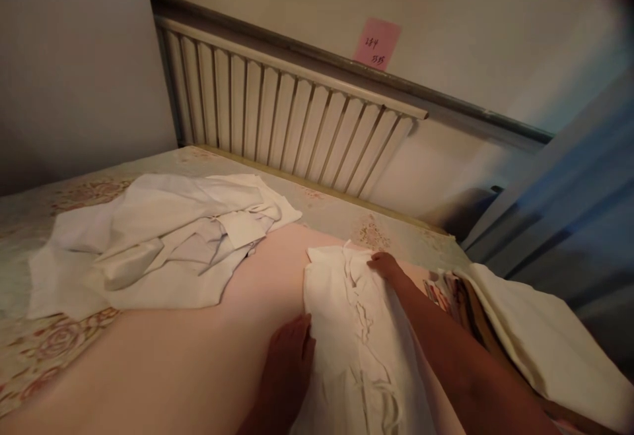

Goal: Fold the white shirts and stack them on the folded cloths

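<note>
A white garment lies lengthwise on a pink sheet spread over the bed. My left hand rests flat on the pink sheet with its fingers against the garment's left edge. My right hand reaches across the garment and its fingers press on the cloth near the far top edge. Whether the right fingers pinch the cloth cannot be told. The garment is creased down its middle.
A loose heap of white clothes lies to the left on the flowered mattress. A cream cloth hangs at the right over patterned fabric. Behind stand a radiator, a pink note on the wall and a blue panel.
</note>
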`<state>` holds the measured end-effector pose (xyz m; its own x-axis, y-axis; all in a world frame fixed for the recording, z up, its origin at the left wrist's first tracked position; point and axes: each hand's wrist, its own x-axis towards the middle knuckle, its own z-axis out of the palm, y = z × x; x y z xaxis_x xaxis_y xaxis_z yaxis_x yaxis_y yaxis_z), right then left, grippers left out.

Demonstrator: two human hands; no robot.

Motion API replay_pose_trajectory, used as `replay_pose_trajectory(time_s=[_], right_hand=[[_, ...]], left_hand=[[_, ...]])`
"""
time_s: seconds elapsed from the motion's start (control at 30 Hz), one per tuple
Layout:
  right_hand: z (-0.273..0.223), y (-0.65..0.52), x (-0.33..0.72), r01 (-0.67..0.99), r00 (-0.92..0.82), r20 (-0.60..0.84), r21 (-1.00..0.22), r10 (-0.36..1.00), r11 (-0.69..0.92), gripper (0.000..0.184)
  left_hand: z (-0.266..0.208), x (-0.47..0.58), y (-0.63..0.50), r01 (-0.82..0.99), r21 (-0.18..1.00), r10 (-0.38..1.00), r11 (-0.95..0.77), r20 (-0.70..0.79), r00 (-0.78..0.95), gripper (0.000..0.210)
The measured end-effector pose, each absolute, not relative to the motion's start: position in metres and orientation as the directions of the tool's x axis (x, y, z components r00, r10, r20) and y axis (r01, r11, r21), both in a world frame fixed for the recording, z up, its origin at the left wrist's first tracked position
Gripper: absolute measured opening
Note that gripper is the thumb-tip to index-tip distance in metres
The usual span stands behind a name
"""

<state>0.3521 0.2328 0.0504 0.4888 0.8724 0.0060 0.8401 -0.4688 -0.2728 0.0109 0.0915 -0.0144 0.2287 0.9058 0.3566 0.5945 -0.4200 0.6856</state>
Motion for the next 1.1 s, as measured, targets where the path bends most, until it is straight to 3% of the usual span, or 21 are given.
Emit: replay_pose_trajectory(time_s=[0.23, 0.37, 0.5, 0.77, 0.87, 1.1], right_hand=[[0.047, 0.227, 0.370, 0.783, 0.618, 0.211, -0.251, 0.758, -0.568, 0.033], [0.049, 0.210, 0.366, 0.836, 0.548, 0.307, -0.233, 0.779, -0.496, 0.045], [0.051, 0.185, 0.345, 0.915, 0.402, 0.401, -0.217, 0.823, -0.341, 0.046], [0.035, 0.092, 0.284, 0.987, 0.091, 0.425, -0.157, 0.901, -0.025, 0.040], [0.033, 0.064, 0.265, 0.988, 0.016, 0.410, -0.145, 0.912, 0.048, 0.034], [0.055, 0.087, 0.260, 0.972, 0.132, 0.346, -0.229, 0.929, -0.053, 0.025]], left_hand=[[-0.024, 0.012, 0.095, 0.629, 0.607, 0.868, -0.487, 0.417, 0.270, 0.039], [-0.023, 0.013, 0.095, 0.613, 0.614, 0.862, -0.497, 0.428, 0.271, 0.038], [-0.010, 0.012, 0.093, 0.573, 0.659, 0.873, -0.486, 0.391, 0.291, 0.037], [0.025, 0.009, 0.084, 0.519, 0.817, 0.946, -0.252, 0.095, 0.310, 0.037], [0.029, 0.010, 0.081, 0.515, 0.824, 0.946, -0.238, 0.076, 0.316, 0.035], [0.030, 0.009, 0.077, 0.513, 0.813, 0.931, -0.275, 0.092, 0.354, 0.033]])
